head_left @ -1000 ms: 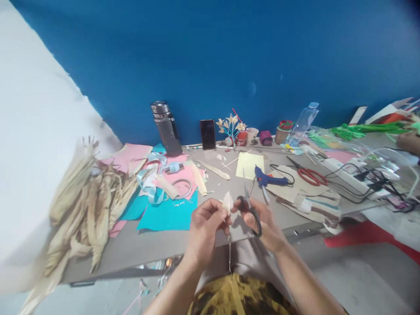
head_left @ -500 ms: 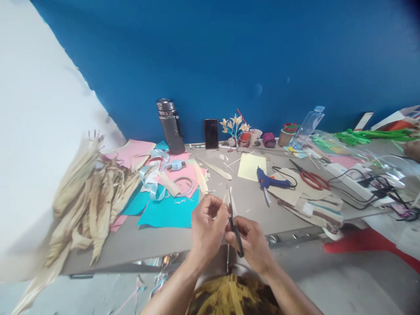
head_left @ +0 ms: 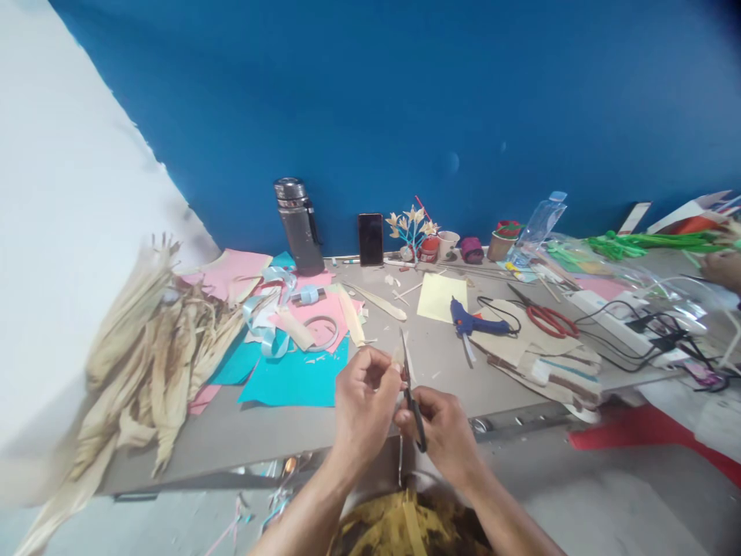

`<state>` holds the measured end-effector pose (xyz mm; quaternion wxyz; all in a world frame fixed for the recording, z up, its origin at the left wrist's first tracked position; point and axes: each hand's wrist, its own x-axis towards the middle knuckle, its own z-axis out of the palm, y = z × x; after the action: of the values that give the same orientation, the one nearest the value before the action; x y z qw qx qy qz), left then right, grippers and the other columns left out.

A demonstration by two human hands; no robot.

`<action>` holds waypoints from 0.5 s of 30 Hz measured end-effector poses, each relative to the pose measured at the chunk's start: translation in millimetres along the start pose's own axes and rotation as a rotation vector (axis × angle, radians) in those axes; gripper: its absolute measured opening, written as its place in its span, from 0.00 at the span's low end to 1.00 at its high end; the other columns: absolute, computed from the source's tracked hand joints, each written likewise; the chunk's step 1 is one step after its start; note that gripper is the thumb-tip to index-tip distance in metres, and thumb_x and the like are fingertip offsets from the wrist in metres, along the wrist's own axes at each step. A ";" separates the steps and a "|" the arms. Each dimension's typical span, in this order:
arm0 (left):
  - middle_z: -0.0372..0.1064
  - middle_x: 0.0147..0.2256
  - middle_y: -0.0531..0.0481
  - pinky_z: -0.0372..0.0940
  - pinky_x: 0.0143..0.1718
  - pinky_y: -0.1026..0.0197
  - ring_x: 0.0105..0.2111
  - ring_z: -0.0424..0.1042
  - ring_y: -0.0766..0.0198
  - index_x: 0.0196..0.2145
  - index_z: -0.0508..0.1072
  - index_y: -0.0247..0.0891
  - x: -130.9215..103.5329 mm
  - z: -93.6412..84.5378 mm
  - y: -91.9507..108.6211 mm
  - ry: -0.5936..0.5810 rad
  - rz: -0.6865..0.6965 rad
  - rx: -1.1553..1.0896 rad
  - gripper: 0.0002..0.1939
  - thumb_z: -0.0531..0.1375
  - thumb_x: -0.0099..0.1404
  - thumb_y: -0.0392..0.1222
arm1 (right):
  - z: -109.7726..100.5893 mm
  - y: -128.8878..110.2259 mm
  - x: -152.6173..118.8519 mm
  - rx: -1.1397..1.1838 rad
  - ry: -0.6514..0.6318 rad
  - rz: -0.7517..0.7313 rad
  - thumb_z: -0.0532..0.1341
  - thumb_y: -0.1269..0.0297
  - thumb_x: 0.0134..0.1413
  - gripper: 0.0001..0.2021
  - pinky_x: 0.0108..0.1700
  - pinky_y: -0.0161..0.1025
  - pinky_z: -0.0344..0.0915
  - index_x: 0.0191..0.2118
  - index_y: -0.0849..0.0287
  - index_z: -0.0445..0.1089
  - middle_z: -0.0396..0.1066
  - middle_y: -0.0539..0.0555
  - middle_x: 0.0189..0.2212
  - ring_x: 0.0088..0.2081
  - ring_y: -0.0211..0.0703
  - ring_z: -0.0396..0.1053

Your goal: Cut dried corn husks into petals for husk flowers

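Observation:
My left hand (head_left: 367, 398) pinches a small pale piece of corn husk (head_left: 397, 357) between thumb and fingertips, most of it hidden. In my right hand (head_left: 437, 425) is a pair of dark-handled scissors (head_left: 406, 371), blades pointing away from me and right beside the husk piece. Whether the blades touch it I cannot tell. Beyond my hands lie a long husk strip (head_left: 379, 301) and another pale strip (head_left: 351, 316). A blue sheet of paper (head_left: 295, 382) is just left of my left hand.
Dried corn husks (head_left: 162, 371) pile up on the left. A thermos (head_left: 298, 228), a phone (head_left: 370, 239) and husk flowers (head_left: 412, 224) stand along the wall. On the right are a glue gun (head_left: 480, 319), red-handled scissors (head_left: 549, 320), a glove (head_left: 556, 369) and a power strip (head_left: 619, 320). Another person's hand (head_left: 721, 266) shows far right.
My hands stay close together, and the husk piece and scissors have shifted only slightly. The view has moved a little. The other person's hand at far right has come further into view.

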<state>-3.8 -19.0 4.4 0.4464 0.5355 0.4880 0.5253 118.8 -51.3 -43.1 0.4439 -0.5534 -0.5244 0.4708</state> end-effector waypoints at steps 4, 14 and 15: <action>0.71 0.22 0.52 0.65 0.31 0.62 0.25 0.71 0.63 0.23 0.68 0.39 -0.6 0.0 4.7 0.000 -0.008 -0.036 0.08 0.60 0.58 0.38 | 0.5 4.4 -0.7 0.006 0.011 0.036 0.67 0.43 0.43 0.25 0.22 0.32 0.48 0.18 0.59 0.60 0.54 0.47 0.16 0.22 0.35 0.49; 0.73 0.25 0.50 0.68 0.30 0.61 0.24 0.73 0.63 0.24 0.69 0.37 4.4 -6.3 3.2 -0.053 -0.095 -0.129 0.08 0.62 0.58 0.40 | -7.4 0.4 -3.0 0.090 -0.134 0.001 0.64 0.34 0.45 0.29 0.25 0.35 0.50 0.23 0.61 0.67 0.66 0.51 0.19 0.22 0.38 0.57; 0.73 0.25 0.49 0.68 0.30 0.61 0.24 0.73 0.63 0.24 0.70 0.36 4.9 -6.2 3.5 -0.048 -0.098 -0.137 0.08 0.61 0.58 0.40 | -8.0 -1.0 -3.9 0.100 -0.160 -0.024 0.62 0.32 0.46 0.30 0.26 0.35 0.51 0.25 0.61 0.68 0.66 0.52 0.20 0.23 0.38 0.57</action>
<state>-9.9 -14.8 8.8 0.5187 0.4914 0.4657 0.5220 126.5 -55.1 -40.6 0.4333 -0.4850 -0.5407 0.5335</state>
